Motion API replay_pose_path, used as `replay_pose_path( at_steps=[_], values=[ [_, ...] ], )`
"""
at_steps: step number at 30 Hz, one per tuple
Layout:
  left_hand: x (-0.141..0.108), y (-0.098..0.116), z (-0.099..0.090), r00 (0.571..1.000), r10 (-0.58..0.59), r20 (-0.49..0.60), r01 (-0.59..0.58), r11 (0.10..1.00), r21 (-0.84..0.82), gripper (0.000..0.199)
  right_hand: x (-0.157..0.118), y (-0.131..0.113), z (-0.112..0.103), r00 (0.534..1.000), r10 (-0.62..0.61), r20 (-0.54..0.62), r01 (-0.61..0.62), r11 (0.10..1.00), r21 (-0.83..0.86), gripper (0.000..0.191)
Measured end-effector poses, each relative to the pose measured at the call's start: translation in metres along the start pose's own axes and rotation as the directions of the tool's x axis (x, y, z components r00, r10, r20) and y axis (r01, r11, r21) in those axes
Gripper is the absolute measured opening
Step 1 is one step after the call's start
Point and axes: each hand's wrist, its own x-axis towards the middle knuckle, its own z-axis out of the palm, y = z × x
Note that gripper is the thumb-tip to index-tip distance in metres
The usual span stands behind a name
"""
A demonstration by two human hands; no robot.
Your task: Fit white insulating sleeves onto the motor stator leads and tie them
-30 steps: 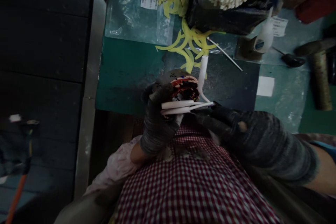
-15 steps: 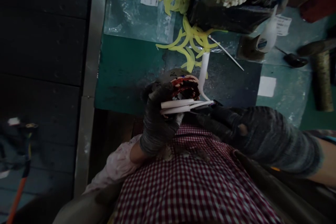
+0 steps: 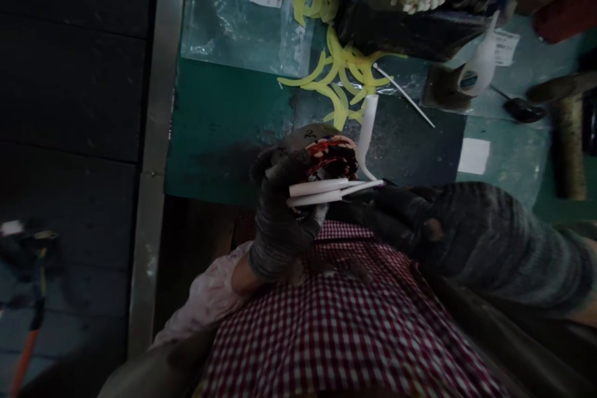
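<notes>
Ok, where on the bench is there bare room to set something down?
Bare green tabletop lies below the labelled plastic bag, left of the wound part. Dark mat shows bare between the curved white sleeve and white paper. It is crowded around the yellow strips, thin white stick and dark box.

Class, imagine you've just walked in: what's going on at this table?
A person in dark gloves is working at the edge of a green table. The left hand holds a round part with reddish windings. The right hand is at the gathered ends of white tubes; its exact grip is too dark to tell. Yellow strips lie beyond.
</notes>
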Motion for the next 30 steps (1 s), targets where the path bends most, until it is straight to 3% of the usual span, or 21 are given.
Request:
replay_pose_path(
  at_steps=[5,9,16,22,26,30],
  values=[
    [0.001,0.002,-0.002,0.998,-0.053,0.015,0.053,0.999,-0.002,0.057,-0.011,-0.001,0.002,0.999,0.021,0.042,-0.025,0.996,0.081,0.065],
    [0.003,0.002,-0.005,0.996,-0.044,0.074,0.047,0.998,-0.036,0.065,-0.026,-0.01,0.012,0.997,0.083,0.01,-0.083,0.996,0.038,0.074],
    [0.003,0.002,-0.006,0.997,-0.036,0.062,0.041,0.996,-0.084,0.071,-0.032,-0.012,0.013,0.999,0.044,0.006,-0.044,0.999,0.006,0.077],
    [0.004,0.001,-0.009,0.996,-0.03,0.078,0.035,0.997,-0.062,0.075,-0.026,-0.011,0.012,0.999,0.038,-0.027,-0.039,0.999,-0.022,0.065],
    [0.004,-0.001,-0.008,0.997,0.003,0.083,0.002,0.998,-0.056,0.076,-0.028,-0.009,0.012,1.0,0.017,0.014,-0.016,0.998,-0.059,0.058],
    [0.004,-0.002,-0.007,0.997,0.032,0.073,-0.029,0.999,-0.045,0.074,-0.032,-0.01,0.012,0.999,0.027,0.027,-0.026,0.999,-0.033,0.069]
  ],
)
